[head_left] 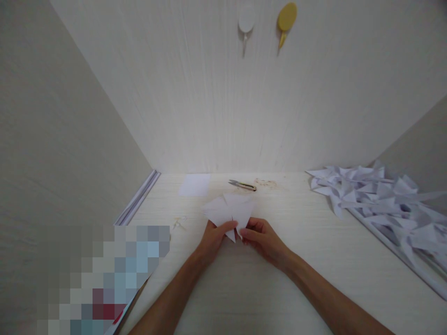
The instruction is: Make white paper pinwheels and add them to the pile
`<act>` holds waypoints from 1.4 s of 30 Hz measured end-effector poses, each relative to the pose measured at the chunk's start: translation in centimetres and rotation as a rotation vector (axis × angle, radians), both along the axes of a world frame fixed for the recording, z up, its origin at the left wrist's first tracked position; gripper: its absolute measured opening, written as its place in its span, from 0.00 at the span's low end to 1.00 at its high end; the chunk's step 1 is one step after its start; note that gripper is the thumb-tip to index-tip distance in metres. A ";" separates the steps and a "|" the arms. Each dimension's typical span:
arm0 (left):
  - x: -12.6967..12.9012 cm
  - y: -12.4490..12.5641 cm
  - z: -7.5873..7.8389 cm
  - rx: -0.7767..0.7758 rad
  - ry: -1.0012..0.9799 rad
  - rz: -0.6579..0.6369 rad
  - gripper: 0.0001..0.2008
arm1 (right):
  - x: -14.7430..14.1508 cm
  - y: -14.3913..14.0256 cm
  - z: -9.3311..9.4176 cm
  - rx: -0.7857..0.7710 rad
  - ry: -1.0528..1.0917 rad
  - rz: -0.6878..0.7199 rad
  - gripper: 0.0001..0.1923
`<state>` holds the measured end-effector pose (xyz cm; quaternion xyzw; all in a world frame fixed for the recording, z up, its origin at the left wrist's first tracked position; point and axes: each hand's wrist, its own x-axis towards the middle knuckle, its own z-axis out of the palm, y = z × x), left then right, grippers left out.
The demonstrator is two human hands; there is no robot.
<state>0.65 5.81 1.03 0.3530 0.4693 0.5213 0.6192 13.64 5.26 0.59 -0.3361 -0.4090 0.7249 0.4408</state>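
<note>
Both of my hands hold a folded white paper piece (228, 209) just above the pale wooden desk (244, 279). My left hand (214, 237) pinches its lower left edge. My right hand (263, 237) pinches the lower right, near the paper's bottom point. The paper has triangular flaps that spread upward like a fan. My thumbs nearly meet at its lower tip.
Small scissors (242, 185) lie at the back of the desk beside a flat white sheet (194, 184). A heap of folded white paper shapes (384, 202) fills the right side. Two wall hooks, white (246, 23) and yellow (286, 21), hang above. A blurred patch covers the lower left.
</note>
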 end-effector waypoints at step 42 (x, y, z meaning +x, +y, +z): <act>-0.5 1.3 0.2 0.019 -0.174 0.214 0.09 | -0.2 0.2 -0.4 0.152 -0.189 -0.442 0.06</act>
